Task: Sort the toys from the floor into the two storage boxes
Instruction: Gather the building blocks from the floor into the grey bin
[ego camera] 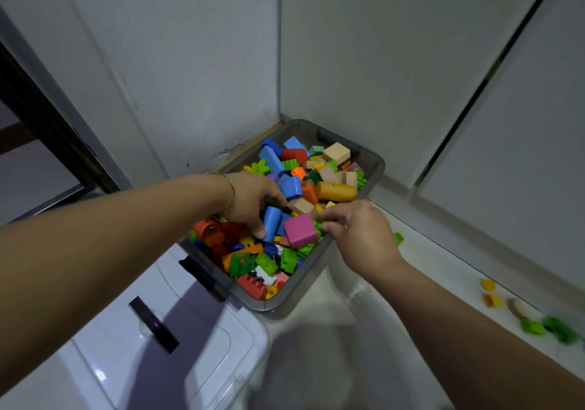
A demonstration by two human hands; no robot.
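Note:
A grey storage box point(375, 169) in the wall corner is heaped with coloured plastic bricks and wooden blocks. My left hand point(250, 199) reaches in from the left, its thumb and fingers curled round a blue cylinder point(272, 223). My right hand point(359, 234) is at the box's right rim beside a pink cube point(300, 230). Its thumb and forefinger pinch a small green brick point(318, 225), most of it hidden. Loose toys lie on the floor at the right: two yellow pieces point(490, 292), a wooden block point(518, 308) and green bricks point(535, 327).
A second box with a white lid point(196, 355) and a black latch point(153, 324) stands at lower left, touching the grey box. One more green brick point(399, 238) lies behind my right hand. White cupboard doors point(474, 108) close off the back and right.

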